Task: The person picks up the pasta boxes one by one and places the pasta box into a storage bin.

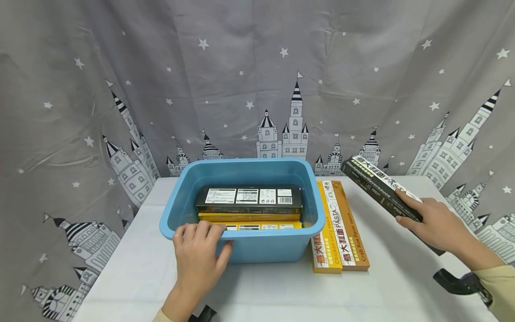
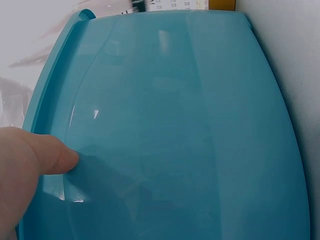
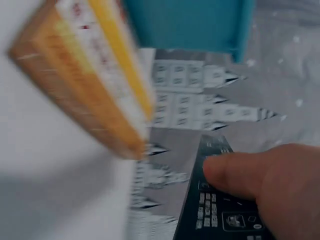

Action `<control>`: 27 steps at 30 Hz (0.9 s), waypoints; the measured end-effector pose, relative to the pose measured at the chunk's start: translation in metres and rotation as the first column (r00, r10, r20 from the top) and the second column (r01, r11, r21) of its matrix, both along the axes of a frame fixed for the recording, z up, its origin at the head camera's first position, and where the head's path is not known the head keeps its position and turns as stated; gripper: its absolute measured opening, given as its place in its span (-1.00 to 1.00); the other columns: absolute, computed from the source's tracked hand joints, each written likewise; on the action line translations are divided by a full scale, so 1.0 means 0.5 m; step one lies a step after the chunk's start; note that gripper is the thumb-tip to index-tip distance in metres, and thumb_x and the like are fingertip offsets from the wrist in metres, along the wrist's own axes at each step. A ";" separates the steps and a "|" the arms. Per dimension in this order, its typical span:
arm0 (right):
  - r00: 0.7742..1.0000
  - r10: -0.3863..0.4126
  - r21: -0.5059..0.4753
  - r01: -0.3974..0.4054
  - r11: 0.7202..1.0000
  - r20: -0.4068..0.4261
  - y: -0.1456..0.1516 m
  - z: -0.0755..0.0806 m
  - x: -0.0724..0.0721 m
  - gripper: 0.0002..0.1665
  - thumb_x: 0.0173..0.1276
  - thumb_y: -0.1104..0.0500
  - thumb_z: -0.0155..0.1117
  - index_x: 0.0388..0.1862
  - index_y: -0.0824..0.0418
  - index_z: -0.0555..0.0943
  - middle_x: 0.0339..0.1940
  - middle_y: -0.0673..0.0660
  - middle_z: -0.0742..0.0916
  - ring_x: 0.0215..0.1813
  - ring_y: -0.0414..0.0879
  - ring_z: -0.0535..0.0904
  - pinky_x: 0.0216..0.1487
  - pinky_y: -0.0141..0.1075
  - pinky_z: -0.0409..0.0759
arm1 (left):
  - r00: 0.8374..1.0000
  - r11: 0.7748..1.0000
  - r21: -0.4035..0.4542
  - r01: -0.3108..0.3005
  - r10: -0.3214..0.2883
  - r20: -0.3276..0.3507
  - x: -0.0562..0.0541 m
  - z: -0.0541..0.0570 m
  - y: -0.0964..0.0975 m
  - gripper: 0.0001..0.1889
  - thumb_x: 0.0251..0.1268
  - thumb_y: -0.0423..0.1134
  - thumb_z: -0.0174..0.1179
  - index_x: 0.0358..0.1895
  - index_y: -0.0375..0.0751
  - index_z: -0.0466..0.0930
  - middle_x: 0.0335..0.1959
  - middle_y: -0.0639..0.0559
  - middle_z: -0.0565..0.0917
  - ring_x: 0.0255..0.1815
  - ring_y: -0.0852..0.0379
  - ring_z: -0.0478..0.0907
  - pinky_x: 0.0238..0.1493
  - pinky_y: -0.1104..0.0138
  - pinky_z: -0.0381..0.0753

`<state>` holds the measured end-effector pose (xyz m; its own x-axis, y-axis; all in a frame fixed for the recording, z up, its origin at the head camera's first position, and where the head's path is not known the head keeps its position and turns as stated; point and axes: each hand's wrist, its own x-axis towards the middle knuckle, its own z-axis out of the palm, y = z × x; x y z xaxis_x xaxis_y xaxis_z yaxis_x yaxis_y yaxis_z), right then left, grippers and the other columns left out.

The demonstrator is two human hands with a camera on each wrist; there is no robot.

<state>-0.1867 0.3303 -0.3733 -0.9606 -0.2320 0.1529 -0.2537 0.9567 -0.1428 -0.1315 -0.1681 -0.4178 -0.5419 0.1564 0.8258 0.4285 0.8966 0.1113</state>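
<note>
A blue plastic bin (image 1: 257,247) stands on the white table. My left hand (image 1: 200,255) grips its front rim, fingers over the edge and thumb on the outer wall; the thumb (image 2: 55,155) shows against that wall in the left wrist view. Inside the bin lies a black pasta box (image 1: 249,201), label side toward me, with yellow boxes (image 1: 249,217) below and in front of it. Off to the right, my right hand (image 1: 432,221) holds another black pasta box (image 1: 378,188) tilted above the table, thumb on one side. The same black box (image 3: 210,200) fills the lower right wrist view.
Right of the bin, a yellow chicken curry pasta box (image 1: 327,255) and an orange-brown crab roe pasta box (image 1: 354,246) lie side by side on the white table (image 1: 273,295). Behind hangs a grey curtain (image 1: 225,80) printed with castles and stars.
</note>
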 end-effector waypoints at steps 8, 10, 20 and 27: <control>0.987 0.161 -0.008 -0.161 0.987 0.024 -0.075 0.148 -0.046 -0.15 0.39 0.01 0.34 0.59 0.15 0.29 -0.21 0.17 0.67 -0.26 -0.06 0.46 -0.29 -0.21 0.36 | 1.000 1.000 -0.002 -0.001 0.001 0.003 -0.001 0.001 -0.003 -0.77 -0.07 -0.23 0.33 -0.28 -0.19 0.65 -0.39 -0.09 0.57 -0.29 -0.14 0.41 0.02 -0.13 0.27; 0.979 0.198 -0.005 -0.198 0.980 0.046 -0.104 0.179 -0.057 -0.15 0.39 0.00 0.34 0.60 0.10 0.29 -0.14 0.19 0.68 -0.22 -0.04 0.49 -0.26 -0.18 0.40 | 1.000 1.000 -0.001 -0.001 0.001 0.003 -0.001 0.001 -0.003 -0.77 -0.07 -0.23 0.33 -0.28 -0.20 0.65 -0.39 -0.09 0.57 -0.29 -0.14 0.41 0.02 -0.13 0.26; 0.924 0.343 0.079 -0.359 0.930 0.170 -0.262 0.273 -0.097 -0.21 0.37 -0.12 0.33 0.55 -0.07 0.38 0.00 0.16 0.67 -0.06 0.01 0.48 -0.20 -0.15 0.39 | 1.000 1.000 -0.005 0.004 -0.004 -0.002 -0.002 0.001 0.000 -0.78 -0.06 -0.24 0.33 -0.27 -0.19 0.65 -0.38 -0.09 0.58 -0.30 -0.13 0.41 0.01 -0.13 0.27; 0.843 0.446 0.124 -0.498 0.858 0.300 -0.386 0.299 -0.109 -0.26 0.39 -0.13 0.30 0.54 -0.16 0.39 0.14 0.16 0.69 0.01 0.00 0.53 -0.06 -0.06 0.51 | 1.000 1.000 -0.006 -0.004 0.004 0.003 0.000 0.001 0.000 -0.79 -0.04 -0.22 0.31 -0.27 -0.19 0.65 -0.38 -0.10 0.58 -0.30 -0.13 0.40 0.02 -0.13 0.27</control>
